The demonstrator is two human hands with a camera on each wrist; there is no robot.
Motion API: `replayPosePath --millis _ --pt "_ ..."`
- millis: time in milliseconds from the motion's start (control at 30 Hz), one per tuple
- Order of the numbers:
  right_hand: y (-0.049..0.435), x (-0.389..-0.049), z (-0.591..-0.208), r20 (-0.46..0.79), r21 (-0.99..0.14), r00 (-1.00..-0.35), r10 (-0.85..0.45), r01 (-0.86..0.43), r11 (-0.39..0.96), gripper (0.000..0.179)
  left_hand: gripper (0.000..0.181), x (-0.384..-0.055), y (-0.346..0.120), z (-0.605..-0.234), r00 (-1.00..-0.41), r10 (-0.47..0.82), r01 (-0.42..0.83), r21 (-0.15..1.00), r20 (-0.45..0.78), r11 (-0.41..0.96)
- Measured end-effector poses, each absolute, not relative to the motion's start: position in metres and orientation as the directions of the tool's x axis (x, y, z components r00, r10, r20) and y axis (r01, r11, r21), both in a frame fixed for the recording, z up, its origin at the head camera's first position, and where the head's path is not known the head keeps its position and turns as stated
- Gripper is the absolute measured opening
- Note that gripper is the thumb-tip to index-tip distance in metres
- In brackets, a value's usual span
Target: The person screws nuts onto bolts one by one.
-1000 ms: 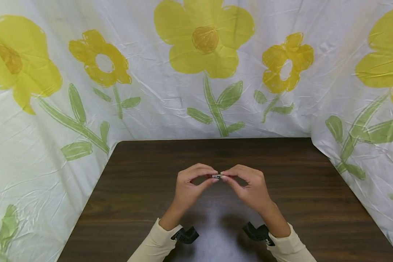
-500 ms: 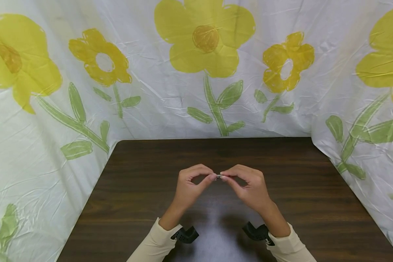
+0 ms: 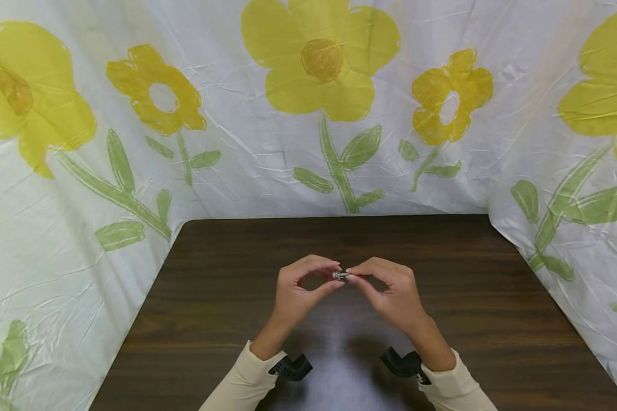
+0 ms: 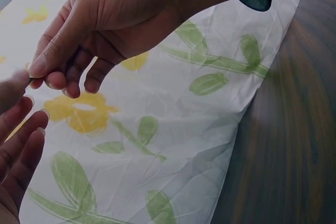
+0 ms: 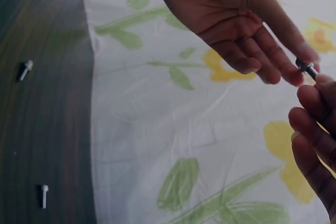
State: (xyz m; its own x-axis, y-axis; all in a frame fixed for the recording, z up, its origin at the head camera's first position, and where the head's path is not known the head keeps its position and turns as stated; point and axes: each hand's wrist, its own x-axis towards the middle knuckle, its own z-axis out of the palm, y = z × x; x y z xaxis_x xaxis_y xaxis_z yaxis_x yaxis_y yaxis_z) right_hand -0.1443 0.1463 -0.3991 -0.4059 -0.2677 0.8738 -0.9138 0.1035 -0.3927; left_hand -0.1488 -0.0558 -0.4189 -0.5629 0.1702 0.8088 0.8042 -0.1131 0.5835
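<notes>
Right hand [image 3: 400, 294] is pinching the shaft of a small metal bolt [image 3: 340, 275] between thumb and index fingertips, nothing left between pads and metal; its other fingers are hanging loosely curved below in the left wrist view. Left hand [image 3: 291, 294] is facing it from the opposite side, thumb and index arching around the bolt's thicker end, tips parted with a small gap in the head view. Left thumb is overlapping that end in the right wrist view (can't tell whether it's actually touching). Its remaining fingers are spreading, slightly bent.

The bolt is sitting roughly level between the two hands, thick end pointing toward the left hand, shaft toward the right; both hands are hovering above the dark wood-grain table [image 3: 226, 297].

Two more bolts are lying on dark wood in the right wrist view: one tilted bolt [image 5: 25, 70] and, well apart from it, one straighter bolt [image 5: 44, 196].

Person is wearing cream sleeves [image 3: 247, 377], with a black device sitting at each wrist, left device [image 3: 292, 370] and right device [image 3: 402, 363]. White cloth [image 3: 257, 171] is hanging behind and beside the table, showing yellow flowers [image 3: 339, 103] and green leaves [image 3: 361, 148].
</notes>
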Motion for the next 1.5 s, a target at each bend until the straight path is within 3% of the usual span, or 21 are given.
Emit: replayPosePath --millis 267,633,800,933,1100,1233,1500 --pt "0.146 -0.144 -0.400 0.875 -0.388 -0.402 -0.269 -0.916 0.103 0.011 0.035 -0.150 -0.056 -0.420 -0.527 0.170 0.834 0.545 0.832 -0.081" --pt "0.144 -0.148 -0.400 0.857 -0.411 -0.437 -0.274 -0.900 0.148 0.018 0.021 -0.149 -0.062 -0.416 -0.642 0.162 0.754 0.656 0.750 -0.047" --pt "0.145 -0.152 -0.403 0.832 -0.422 -0.465 -0.302 -0.885 0.198 0.021 0.020 -0.156 -0.067 -0.417 -0.643 0.195 0.752 0.659 0.740 -0.019" --pt "0.149 -0.155 -0.404 0.771 -0.457 -0.529 -0.355 -0.847 0.270 0.010 0.019 -0.161 -0.069 -0.417 -0.644 0.246 0.749 0.662 0.724 0.010" --pt "0.155 -0.158 -0.413 0.670 -0.479 -0.607 -0.427 -0.793 0.377 0.014 0.017 -0.167 -0.071 -0.430 -0.659 0.336 0.733 0.675 0.673 0.085" --pt "0.158 -0.161 -0.426 0.626 -0.442 -0.632 -0.457 -0.770 0.460 0.016 0.015 -0.172 -0.072 -0.446 -0.665 0.396 0.728 0.669 0.633 0.151" --pt "0.159 -0.159 -0.462 0.499 -0.354 -0.661 -0.560 -0.746 0.565 0.012 0.010 -0.166 -0.069 -0.474 -0.743 0.467 0.635 0.726 0.480 0.263"
